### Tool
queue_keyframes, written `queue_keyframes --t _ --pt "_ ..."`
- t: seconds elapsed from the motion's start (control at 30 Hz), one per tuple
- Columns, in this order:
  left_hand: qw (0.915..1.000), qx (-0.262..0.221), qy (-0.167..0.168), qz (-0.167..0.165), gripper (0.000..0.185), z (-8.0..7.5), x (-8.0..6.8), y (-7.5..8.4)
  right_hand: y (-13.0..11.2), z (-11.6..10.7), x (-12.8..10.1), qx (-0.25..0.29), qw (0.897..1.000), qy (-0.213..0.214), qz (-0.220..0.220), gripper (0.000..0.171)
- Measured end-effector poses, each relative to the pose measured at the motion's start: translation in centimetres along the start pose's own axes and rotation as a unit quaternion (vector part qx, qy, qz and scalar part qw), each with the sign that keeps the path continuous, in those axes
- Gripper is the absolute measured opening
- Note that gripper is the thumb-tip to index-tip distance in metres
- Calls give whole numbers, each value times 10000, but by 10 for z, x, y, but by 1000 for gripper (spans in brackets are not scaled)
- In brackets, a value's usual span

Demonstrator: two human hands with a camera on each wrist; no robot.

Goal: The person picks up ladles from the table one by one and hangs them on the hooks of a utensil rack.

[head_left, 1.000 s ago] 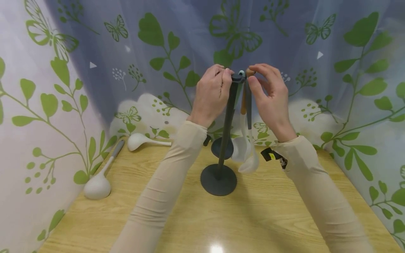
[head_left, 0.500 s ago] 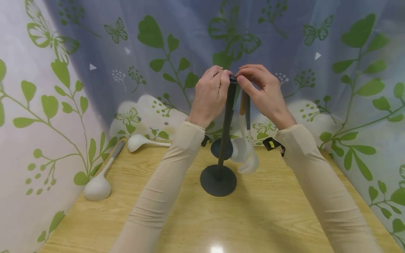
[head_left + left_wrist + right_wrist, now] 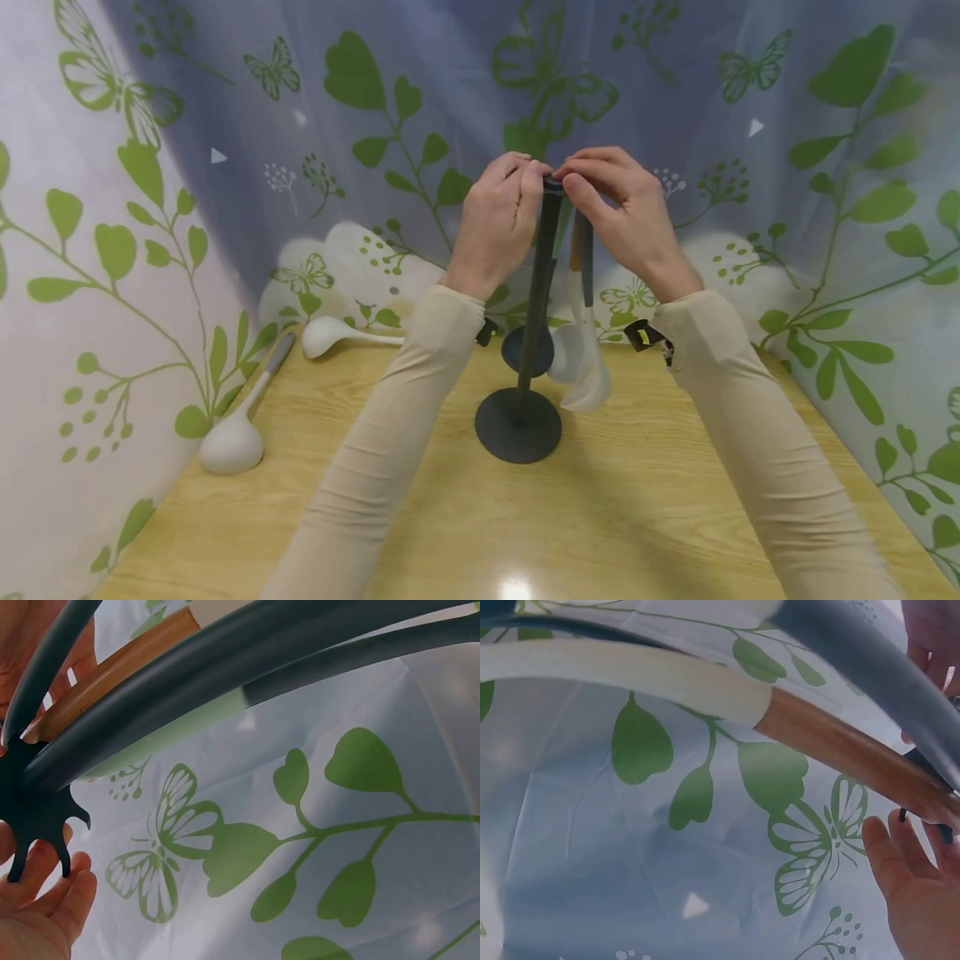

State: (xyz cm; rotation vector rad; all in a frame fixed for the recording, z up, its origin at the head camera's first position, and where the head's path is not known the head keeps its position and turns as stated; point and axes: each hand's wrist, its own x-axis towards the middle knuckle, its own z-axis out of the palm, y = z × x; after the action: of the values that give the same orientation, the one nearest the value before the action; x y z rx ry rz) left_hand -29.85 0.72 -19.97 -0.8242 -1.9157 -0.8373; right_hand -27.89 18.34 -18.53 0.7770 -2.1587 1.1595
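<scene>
- Desk (image 3: 660, 517): bare wood in front of the stand, curtain close along both side edges.
- Utensil stand (image 3: 534, 317): upright at mid-desk, white spoons (image 3: 585, 367) hanging beside its post.
- Left hand (image 3: 498, 221) and right hand (image 3: 622, 212): fingers curled, pinching the stand's top from either side.
- Ladle (image 3: 238, 429): lying at the left edge.

Head view: we look forward and down over both sleeved arms at the dark grey utensil stand (image 3: 534, 333) on the wooden table (image 3: 645, 508). Both wrist views sit very close beneath the stand's notched top (image 3: 34, 814), facing up toward the leaf-printed curtain (image 3: 630, 847); all three share that top.
</scene>
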Motion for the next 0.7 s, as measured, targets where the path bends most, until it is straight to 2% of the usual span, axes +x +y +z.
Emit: queue_keyframes --t 0.3,0.57,0.7 --pt "9997 26 -225 83 39 -1 -1 -1 1 0 -1 -233 9997 13 -79 31" --pt "9978 -105 -613 -238 44 -1 -10 -3 2 2 0 -392 9990 29 -213 36" --pt "9983 -63 -583 -49 49 0 -16 -8 2 4 0 -411 9986 143 -307 39"
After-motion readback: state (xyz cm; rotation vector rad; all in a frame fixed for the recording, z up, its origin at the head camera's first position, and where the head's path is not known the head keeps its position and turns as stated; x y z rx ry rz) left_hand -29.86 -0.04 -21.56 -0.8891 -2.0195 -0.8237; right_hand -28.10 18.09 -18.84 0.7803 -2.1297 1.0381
